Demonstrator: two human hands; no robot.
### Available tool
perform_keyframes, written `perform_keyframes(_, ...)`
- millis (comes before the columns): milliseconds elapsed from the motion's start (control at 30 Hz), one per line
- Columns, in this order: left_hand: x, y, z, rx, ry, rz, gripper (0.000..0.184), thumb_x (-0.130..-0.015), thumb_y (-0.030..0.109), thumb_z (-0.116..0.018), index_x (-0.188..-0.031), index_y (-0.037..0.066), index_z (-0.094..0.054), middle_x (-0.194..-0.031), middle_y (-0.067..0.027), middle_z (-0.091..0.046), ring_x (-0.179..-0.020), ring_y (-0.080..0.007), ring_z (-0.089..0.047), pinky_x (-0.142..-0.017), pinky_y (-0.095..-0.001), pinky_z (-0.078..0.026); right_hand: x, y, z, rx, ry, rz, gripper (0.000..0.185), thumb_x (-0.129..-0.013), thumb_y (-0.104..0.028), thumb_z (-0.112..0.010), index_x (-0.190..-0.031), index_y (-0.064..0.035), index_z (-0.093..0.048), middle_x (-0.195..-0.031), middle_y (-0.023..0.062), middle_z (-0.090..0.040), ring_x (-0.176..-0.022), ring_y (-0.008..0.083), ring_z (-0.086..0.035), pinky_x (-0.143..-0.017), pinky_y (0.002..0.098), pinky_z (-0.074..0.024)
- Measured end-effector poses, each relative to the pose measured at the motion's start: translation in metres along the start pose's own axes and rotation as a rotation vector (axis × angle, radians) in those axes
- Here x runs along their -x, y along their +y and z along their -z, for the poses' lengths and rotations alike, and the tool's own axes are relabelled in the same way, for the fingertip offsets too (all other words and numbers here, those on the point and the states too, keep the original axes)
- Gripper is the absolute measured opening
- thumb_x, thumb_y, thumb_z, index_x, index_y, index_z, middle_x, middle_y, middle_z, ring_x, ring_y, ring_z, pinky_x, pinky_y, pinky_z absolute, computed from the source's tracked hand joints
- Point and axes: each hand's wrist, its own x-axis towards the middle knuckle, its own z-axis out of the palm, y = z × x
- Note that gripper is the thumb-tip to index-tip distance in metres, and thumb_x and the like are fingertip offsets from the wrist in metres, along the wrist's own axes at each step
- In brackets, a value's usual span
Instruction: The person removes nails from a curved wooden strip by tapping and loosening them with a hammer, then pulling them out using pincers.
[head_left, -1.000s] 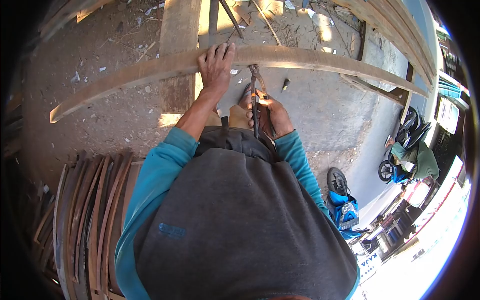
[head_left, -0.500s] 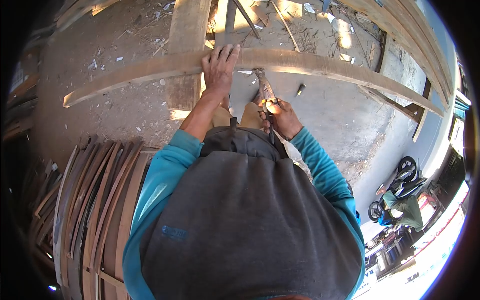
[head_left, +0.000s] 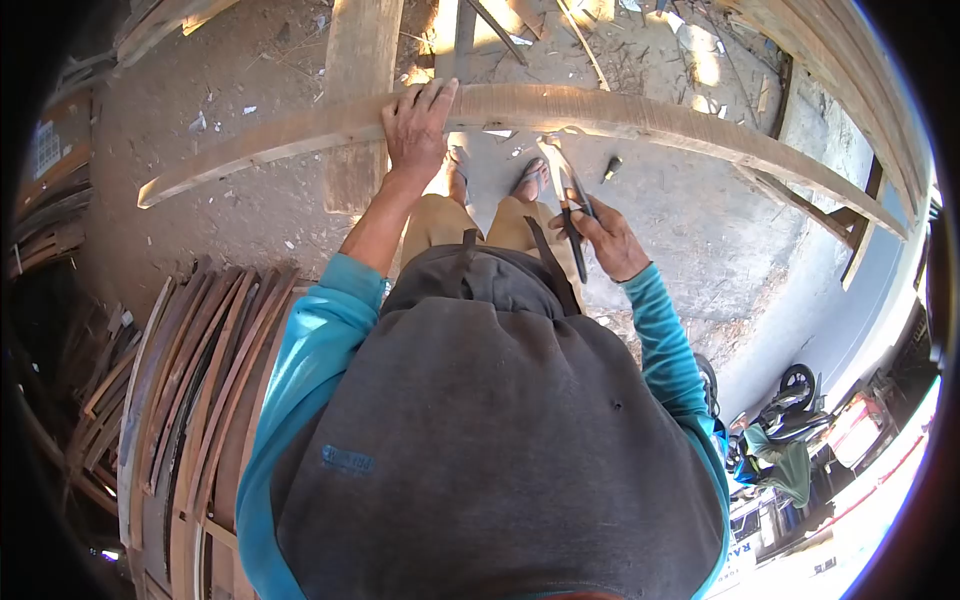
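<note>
The curved plank [head_left: 640, 120], lying crosswise before the person, is pressed by the spread left hand [head_left: 416, 135], presumably against shifting, while the pincers [head_left: 556, 175] are gripped by the right hand [head_left: 608, 240] (the hands well apart), head near the plank's edge.

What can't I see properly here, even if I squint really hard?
All in the head view:
- Left hand: palm hidden by its own back.
- Pliers: tips too small and washed out to tell if they touch the beam.
- Plank: far end cut off by the top edge.
- Blue label: letters too small to read.
</note>
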Motion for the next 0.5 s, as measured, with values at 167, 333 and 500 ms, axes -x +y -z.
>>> perform_keyframes(167, -0.002, 0.004, 0.007, 0.028, -0.022, 0.022, 0.064, -0.077, -0.004, -0.065, -0.138, 0.017, -0.059, -0.137, -0.0030, -0.059, -0.124, -0.0264, -0.052, -0.097, -0.0463, -0.036, -0.026, -0.004, -0.059, -0.252, -0.022, -0.036, 0.045, -0.103, -0.030, -0.050, -0.132, 0.0032, -0.057, -0.112, 0.0135, -0.069, -0.099, 0.0205, -0.069, -0.086, 0.0331, -0.0569)
perform_keyframes(333, 0.001, -0.005, -0.006, -0.030, -0.016, -0.003, 0.084, -0.065, 0.007, -0.086, -0.142, 0.021, -0.056, -0.138, -0.0004, -0.057, -0.129, -0.0243, -0.050, -0.098, -0.0447, -0.036, -0.043, 0.001, -0.071, -0.308, 0.000, 0.003, 0.052, -0.102, -0.028, -0.052, -0.144, 0.0024, -0.050, -0.123, 0.0154, -0.066, -0.106, 0.0228, -0.069, -0.091, 0.0357, -0.0589)
perform_keyframes(500, -0.001, -0.005, -0.003, 0.001, -0.010, -0.005, 0.083, -0.066, 0.008, -0.086, -0.142, 0.020, -0.055, -0.139, -0.0006, -0.058, -0.128, -0.0242, -0.050, -0.098, -0.0452, -0.036, -0.040, -0.003, -0.075, -0.392, 0.012, -0.117, 0.050, -0.104, -0.024, -0.050, -0.145, 0.0054, -0.044, -0.128, 0.0227, -0.065, -0.116, 0.0336, -0.067, -0.096, 0.0432, -0.0565)
